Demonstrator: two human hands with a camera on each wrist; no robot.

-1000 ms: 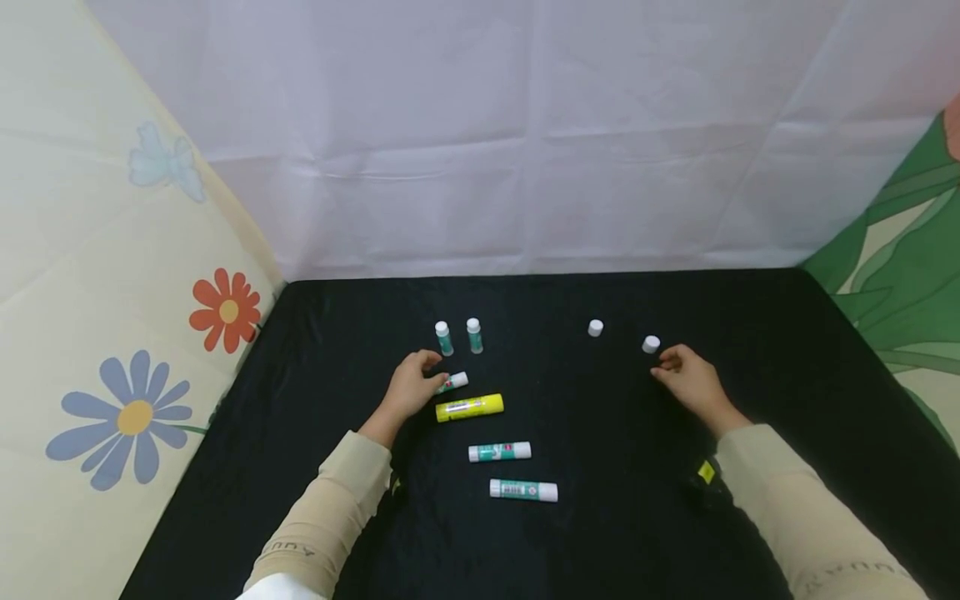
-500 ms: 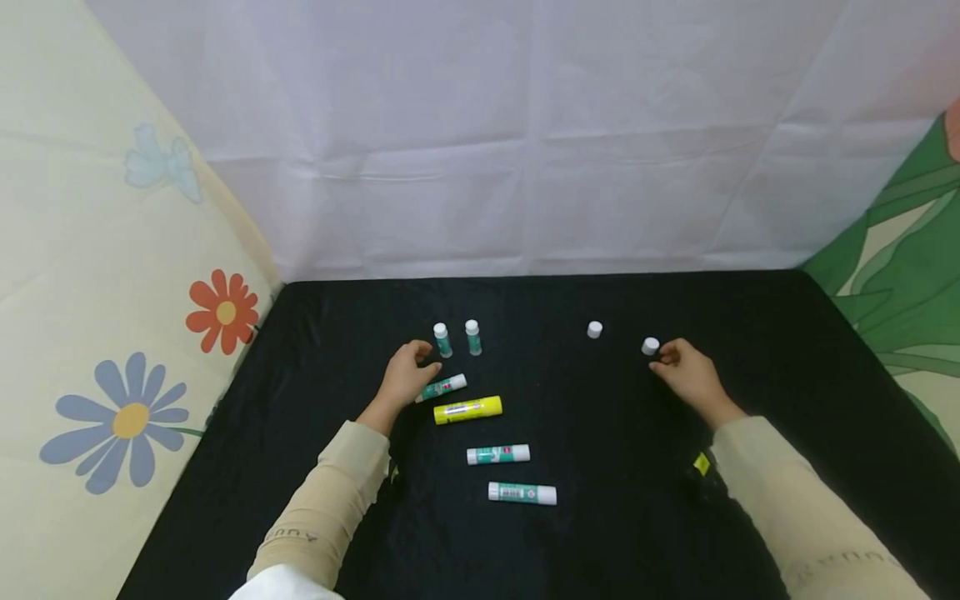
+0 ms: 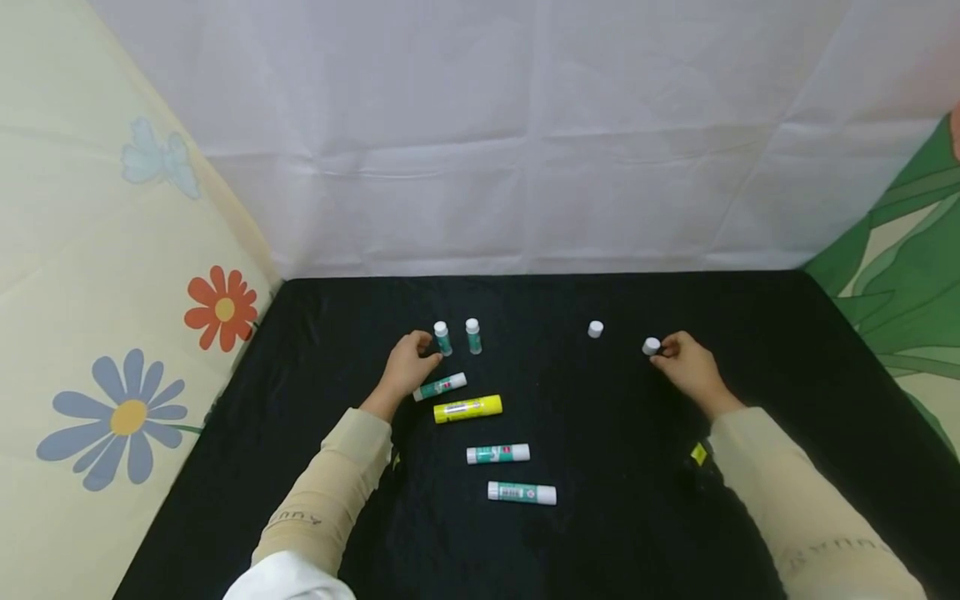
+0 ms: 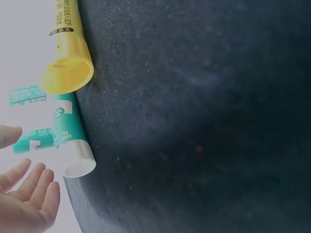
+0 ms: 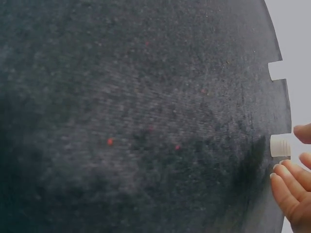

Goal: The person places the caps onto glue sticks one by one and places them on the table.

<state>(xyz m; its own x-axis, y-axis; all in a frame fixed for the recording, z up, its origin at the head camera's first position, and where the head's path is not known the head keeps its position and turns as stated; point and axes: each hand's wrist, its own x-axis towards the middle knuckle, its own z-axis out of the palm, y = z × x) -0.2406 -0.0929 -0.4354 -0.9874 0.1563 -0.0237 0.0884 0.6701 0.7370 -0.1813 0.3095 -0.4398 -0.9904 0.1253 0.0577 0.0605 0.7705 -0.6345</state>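
Observation:
In the head view my left hand [image 3: 406,365] is at the left glue stick [image 3: 443,339], a small green-and-white one standing upright. Thumb and fingers are spread apart, and the left wrist view shows a gap between them and the green label behind. A second upright glue stick [image 3: 473,337] stands just right of it. My right hand [image 3: 688,367] is beside a small white cap [image 3: 651,347], fingertips right at its edge. Seen from the right wrist, thumb and fingers lie on either side of the cap [image 5: 280,145] with space between.
Below the left hand lies a green-and-white glue stick [image 3: 440,387], then a yellow tube [image 3: 467,408]. Two more glue sticks [image 3: 498,454] [image 3: 522,492] lie nearer the front. Another white cap [image 3: 596,329] stands left of the right hand on the black tablecloth [image 3: 600,517].
My left hand has moved away from the lying glue stick, up toward the upright one, uncovering the lying stick. The right hand has shifted slightly forward, closer around the cap.

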